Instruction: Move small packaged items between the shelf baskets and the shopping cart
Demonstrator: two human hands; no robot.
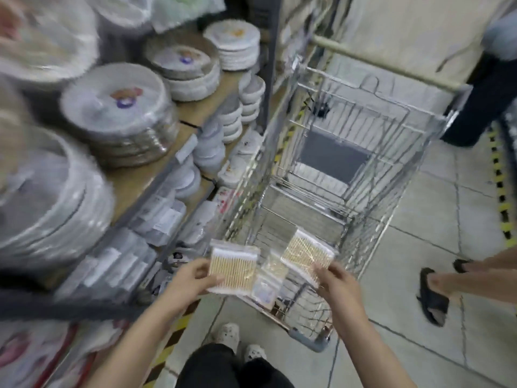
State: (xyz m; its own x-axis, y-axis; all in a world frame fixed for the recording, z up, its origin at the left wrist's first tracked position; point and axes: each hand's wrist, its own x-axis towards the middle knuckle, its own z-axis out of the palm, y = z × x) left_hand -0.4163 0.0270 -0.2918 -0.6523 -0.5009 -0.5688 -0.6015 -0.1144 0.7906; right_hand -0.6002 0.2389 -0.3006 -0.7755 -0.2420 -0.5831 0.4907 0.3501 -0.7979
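- Head view showed the left hand (188, 278) pinching a cotton swab packet (233, 266), thumb on top, fingers beneath its left edge.
- The right hand (334, 280) gripped a second swab packet (307, 254) by its lower right corner.
- A smaller clear packet (270, 278) lay between them.
- All three hung above the shopping cart (330, 175), beside the shelf (145, 177).

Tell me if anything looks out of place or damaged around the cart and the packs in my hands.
Nothing stands out. The left hand and right hand each hold an intact clear plastic pack of wooden cotton swabs over the silver wire shopping cart. Motion blur hides detail on the shelves.
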